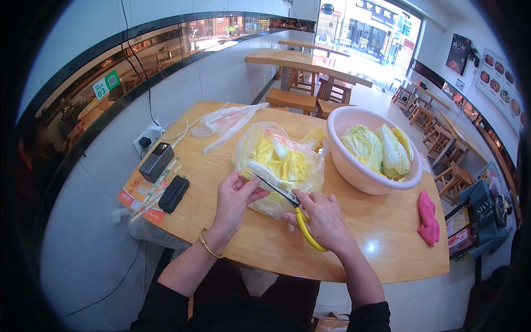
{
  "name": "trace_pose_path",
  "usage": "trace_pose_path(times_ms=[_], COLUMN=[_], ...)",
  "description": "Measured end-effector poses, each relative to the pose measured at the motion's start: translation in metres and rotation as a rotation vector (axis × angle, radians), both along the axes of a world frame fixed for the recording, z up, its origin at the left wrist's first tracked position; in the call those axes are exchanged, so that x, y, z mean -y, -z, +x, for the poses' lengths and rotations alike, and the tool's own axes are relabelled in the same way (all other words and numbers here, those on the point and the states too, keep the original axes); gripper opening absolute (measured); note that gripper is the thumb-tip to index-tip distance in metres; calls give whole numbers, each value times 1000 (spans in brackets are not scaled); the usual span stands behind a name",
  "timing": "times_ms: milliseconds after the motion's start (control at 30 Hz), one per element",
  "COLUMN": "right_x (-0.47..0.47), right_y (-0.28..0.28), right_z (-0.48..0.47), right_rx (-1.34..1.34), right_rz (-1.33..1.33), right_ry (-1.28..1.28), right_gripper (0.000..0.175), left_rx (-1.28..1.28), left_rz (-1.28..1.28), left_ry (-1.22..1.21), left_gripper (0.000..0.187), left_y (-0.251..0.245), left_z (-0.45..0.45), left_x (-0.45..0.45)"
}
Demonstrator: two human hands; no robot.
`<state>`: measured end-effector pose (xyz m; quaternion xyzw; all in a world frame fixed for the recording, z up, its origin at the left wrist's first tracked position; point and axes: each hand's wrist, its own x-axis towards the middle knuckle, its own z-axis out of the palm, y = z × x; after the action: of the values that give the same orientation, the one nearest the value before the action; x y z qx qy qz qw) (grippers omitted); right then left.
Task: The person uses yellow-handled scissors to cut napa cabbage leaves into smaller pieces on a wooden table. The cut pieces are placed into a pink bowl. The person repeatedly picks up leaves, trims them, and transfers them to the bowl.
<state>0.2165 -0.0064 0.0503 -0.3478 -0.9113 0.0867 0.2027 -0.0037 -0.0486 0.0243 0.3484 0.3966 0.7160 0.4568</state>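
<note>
My left hand [236, 197] pinches the near end of a napa cabbage leaf [267, 173], whose white rib stretches to the right over an open clear plastic bag [313, 168]. Yellow and white cabbage pieces [294, 164] lie in the bag. In my right hand [321, 218] are yellow-handled scissors [306, 232]; their dark blades reach up and left, with the tip close to my left fingers and the leaf. Whether the blades touch the leaf is unclear. Beyond my right hand stands a pale pink plastic basin [361, 180] holding large napa cabbage portions [365, 145].
On the wooden table [373, 249] lie a pink cloth [428, 218] at the right, a crumpled plastic bag [232, 120] at the back, and a power bank [157, 162] and a black case [174, 194] at the left. A white cable [186, 124] runs to the wall socket.
</note>
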Motion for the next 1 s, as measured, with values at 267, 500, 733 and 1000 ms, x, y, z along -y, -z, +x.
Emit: trace_pose_path(times_ms=[267, 500, 733, 1000], right_x=[3, 2, -2, -17], right_y=[-11, 3, -2, -6], right_z=[-3, -8, -11, 7], right_rx=[59, -42, -75, -337], right_rz=[-117, 17, -149, -102], right_ry=[42, 6, 63, 175], right_gripper=[63, 60, 57, 45], left_rx=[12, -82, -261, -1273], left_rz=[-9, -66, -180, -111], left_ry=[9, 100, 137, -288], left_gripper=[12, 13, 23, 35], left_y=[6, 4, -10, -30], left_z=[-6, -9, -21, -16], left_x=[-4, -1, -14, -80])
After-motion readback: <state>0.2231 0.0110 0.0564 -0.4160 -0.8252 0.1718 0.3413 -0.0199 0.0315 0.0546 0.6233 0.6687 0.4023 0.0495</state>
